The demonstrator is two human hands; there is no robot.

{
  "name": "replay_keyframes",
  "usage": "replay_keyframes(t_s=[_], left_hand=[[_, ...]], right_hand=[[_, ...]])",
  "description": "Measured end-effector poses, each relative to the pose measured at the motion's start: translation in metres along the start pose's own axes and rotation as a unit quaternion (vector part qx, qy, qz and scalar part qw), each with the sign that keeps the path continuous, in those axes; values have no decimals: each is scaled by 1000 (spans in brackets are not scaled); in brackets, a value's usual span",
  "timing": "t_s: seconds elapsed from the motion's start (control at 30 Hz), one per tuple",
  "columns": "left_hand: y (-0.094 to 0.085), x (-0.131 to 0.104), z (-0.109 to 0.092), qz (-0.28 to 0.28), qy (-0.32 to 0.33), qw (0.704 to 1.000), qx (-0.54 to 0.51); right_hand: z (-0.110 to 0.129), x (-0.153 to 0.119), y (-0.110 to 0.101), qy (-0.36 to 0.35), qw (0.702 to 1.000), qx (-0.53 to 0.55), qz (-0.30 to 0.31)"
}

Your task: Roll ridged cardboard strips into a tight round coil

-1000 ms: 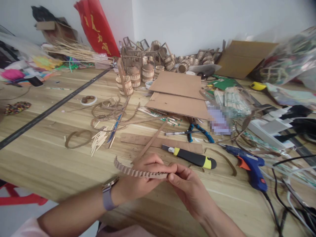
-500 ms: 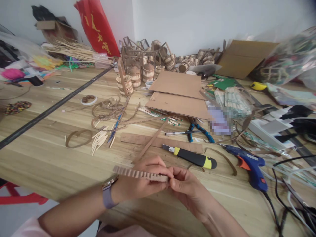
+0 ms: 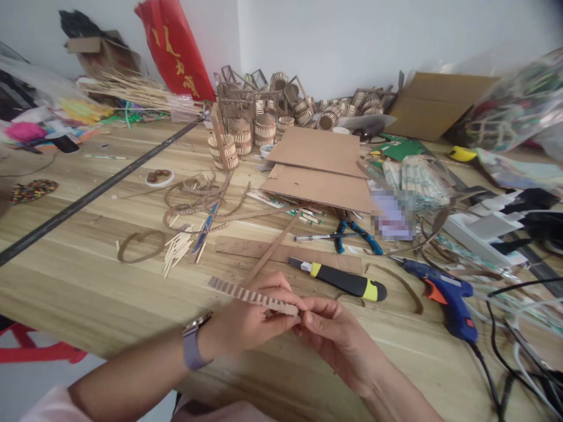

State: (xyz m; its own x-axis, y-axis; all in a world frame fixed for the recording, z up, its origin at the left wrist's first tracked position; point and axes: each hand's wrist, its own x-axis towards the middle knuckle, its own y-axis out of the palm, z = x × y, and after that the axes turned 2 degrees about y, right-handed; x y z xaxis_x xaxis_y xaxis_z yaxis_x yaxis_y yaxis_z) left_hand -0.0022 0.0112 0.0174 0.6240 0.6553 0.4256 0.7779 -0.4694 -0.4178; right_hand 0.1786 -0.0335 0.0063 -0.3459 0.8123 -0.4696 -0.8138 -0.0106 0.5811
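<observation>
A short ribbed strip of corrugated cardboard (image 3: 246, 295) lies across the fingers of my left hand (image 3: 255, 322), which pinches it near its right end. My right hand (image 3: 338, 331) meets that end, thumb and fingertips closed on it; the exact contact is partly hidden by the fingers. Just beyond my hands, a black and yellow utility knife (image 3: 343, 280) rests on the table with its blade pointing left. A long flat cardboard strip (image 3: 237, 247) lies behind it, crossed by a narrower strip (image 3: 275, 243).
At right lies a blue glue gun (image 3: 444, 293) with its cord, near a white power strip (image 3: 479, 225). Pliers (image 3: 372, 237), cardboard sheets (image 3: 316, 184), cut sticks (image 3: 176, 252) and curled strips (image 3: 141, 249) lie further out. Small stick baskets (image 3: 223, 151) crowd the back.
The cardboard strip's left end has tipped up and shifted slightly right, so the strip slants more. Both hands stay together in nearly the same place.
</observation>
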Motion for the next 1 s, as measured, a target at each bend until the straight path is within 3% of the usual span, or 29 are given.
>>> replay_keyframes(t_s=[0.33,0.5,0.73,1.0], left_hand=[[0,-1,0,8,22,997,73],[0,0,-1,22,2,997,71],[1,0,2,13,23,998,56],[-3,3,-3,27,12,1000,-1]], right_hand=[[2,-3,2,-13,999,-16,-39],[2,-1,5,-27,999,-11,-38],[-6,2,2,-46,998,5,-43],[3,1,2,15,999,8,42]])
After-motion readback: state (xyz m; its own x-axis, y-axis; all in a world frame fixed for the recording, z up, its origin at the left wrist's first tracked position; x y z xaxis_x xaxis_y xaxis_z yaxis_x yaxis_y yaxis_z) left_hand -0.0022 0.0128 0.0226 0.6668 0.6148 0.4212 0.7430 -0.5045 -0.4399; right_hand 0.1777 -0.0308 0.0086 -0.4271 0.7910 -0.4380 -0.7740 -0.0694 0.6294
